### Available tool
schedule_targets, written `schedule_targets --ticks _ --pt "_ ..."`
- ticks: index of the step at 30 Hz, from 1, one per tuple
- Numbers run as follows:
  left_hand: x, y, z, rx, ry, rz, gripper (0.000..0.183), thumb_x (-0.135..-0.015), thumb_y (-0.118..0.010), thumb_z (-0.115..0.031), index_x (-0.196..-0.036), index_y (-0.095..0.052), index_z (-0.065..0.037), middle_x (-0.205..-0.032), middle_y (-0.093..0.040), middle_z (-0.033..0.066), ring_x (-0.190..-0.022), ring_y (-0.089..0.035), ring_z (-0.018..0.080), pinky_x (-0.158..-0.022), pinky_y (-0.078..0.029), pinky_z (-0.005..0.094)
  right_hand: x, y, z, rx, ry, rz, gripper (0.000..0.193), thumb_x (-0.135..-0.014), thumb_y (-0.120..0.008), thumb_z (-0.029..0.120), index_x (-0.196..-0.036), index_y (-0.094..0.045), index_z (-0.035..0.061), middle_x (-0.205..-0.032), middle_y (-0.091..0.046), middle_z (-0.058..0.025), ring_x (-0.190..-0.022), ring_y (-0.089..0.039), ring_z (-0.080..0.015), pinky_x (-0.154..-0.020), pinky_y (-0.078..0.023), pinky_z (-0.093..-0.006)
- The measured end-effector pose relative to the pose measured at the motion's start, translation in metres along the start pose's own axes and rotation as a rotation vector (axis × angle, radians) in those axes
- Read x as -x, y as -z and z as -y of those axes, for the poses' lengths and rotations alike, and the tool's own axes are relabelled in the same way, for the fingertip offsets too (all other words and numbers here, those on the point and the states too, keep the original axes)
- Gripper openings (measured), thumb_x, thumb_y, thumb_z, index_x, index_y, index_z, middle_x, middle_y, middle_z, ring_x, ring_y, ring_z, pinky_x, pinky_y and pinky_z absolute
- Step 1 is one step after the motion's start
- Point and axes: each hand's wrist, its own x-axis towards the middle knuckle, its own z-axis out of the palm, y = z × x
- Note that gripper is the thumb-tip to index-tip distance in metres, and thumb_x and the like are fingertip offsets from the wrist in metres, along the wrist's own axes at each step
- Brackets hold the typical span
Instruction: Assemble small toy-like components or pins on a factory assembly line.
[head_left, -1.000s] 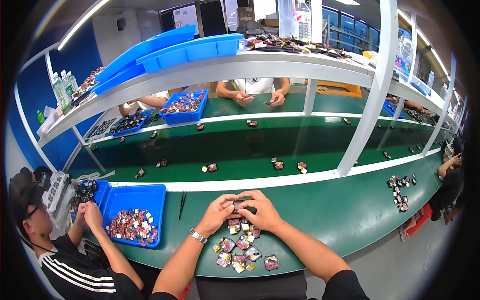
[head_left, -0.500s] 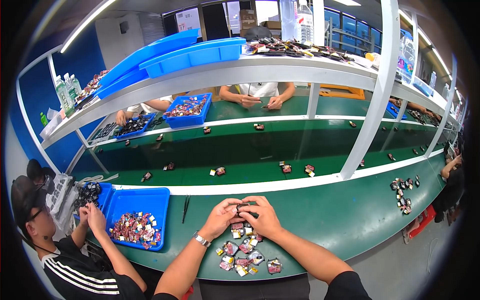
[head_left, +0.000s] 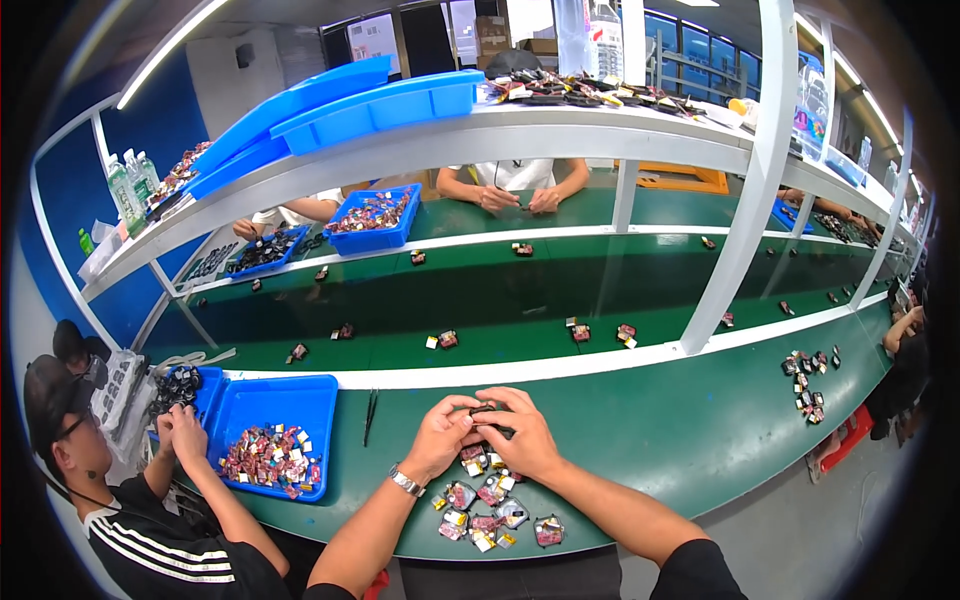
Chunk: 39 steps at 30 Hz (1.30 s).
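Landmark: the tray. Dark piece is right of the tray, held between both hands and largely hidden by the fingers; which face is up, cannot tell.

Left hand: curled, thumb and fingertips pinching the piece on its tray side. Right hand: fingers arched over the top, also pinching it, on the side farther from the tray. Pressure cannot be read.

Units lie right of the tray, the nearest just below the hands. Tweezers lie between tray and left hand, untouched.

Handling notes, my judgement: steady with the left, let the right make the fine adjustment; spread pressure along the edge, since one hard thumb push could crack or skew a small part. Check for trapped wires before squeezing. Keep wrists off the units.
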Motion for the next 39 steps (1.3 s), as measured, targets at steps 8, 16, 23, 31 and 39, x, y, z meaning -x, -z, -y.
schedule_targets --ticks 8,16,23,31,39 --pt "0.0 -0.008 -0.006 0.033 -0.011 -0.021 0.027 -0.098 -0.053 -0.009 -0.123 -0.045 -0.003 -0.121 -0.06 0.0153 -0.111 -0.061 0.0226 -0.095 -0.054 0.0388 -0.009 0.005 0.01 0.085 0.113 -0.057 0.022 -0.075 -0.07 0.002 -0.097 -0.07 0.0068 -0.117 -0.061 -0.0101 -0.111 -0.056 -0.0297 -0.091 -0.048 -0.0384" --pt "-0.001 -0.007 -0.005 0.03 0.013 -0.049 0.029 -0.099 -0.049 -0.009 -0.126 -0.043 -0.001 -0.114 -0.062 0.0129 -0.107 -0.063 0.021 -0.095 -0.054 0.0379 -0.012 0.004 0.008 0.192 0.215 -0.123 0.015 -0.076 -0.071 0.004 -0.09 -0.065 0.0043 -0.096 -0.061 -0.007 -0.088 -0.062 -0.025 -0.073 -0.053 -0.0351" --pt "-0.001 -0.01 -0.004 0.006 0.027 -0.105 0.028 -0.099 -0.049 -0.008 -0.125 -0.044 -0.001 -0.111 -0.063 0.0112 -0.103 -0.064 0.0195 -0.092 -0.055 0.038 -0.011 0.001 0.009 0.255 0.218 -0.14 0.016 -0.076 -0.07 0.004 -0.092 -0.065 0.0041 -0.095 -0.061 -0.0075 -0.087 -0.061 -0.0255 -0.073 -0.053 -0.0349" --pt "-0.003 -0.009 0.0 -0.03 0.035 -0.139 0.024 -0.098 -0.051 -0.007 -0.121 -0.048 -0.001 -0.106 -0.064 0.0101 -0.099 -0.064 0.0177 -0.089 -0.057 0.037 -0.01 0.0 0.003 0.262 0.206 -0.082 0.021 -0.073 -0.074 0.003 -0.092 -0.066 0.0027 -0.094 -0.062 -0.008 -0.086 -0.063 -0.0257 -0.073 -0.054 -0.035" --pt "-0.006 -0.012 0.005 -0.277 -0.019 -0.223 0.021 -0.097 -0.054 -0.008 -0.117 -0.052 0.0 -0.105 -0.066 0.0103 -0.093 -0.064 0.0137 -0.077 -0.059 0.0302 -0.008 -0.006 -0.001 -0.101 -0.146 -0.095 0.018 -0.08 -0.07 0.002 -0.098 -0.066 -0.0003 -0.094 -0.064 -0.0112 -0.075 -0.067 -0.0191 -0.066 -0.055 -0.0278"
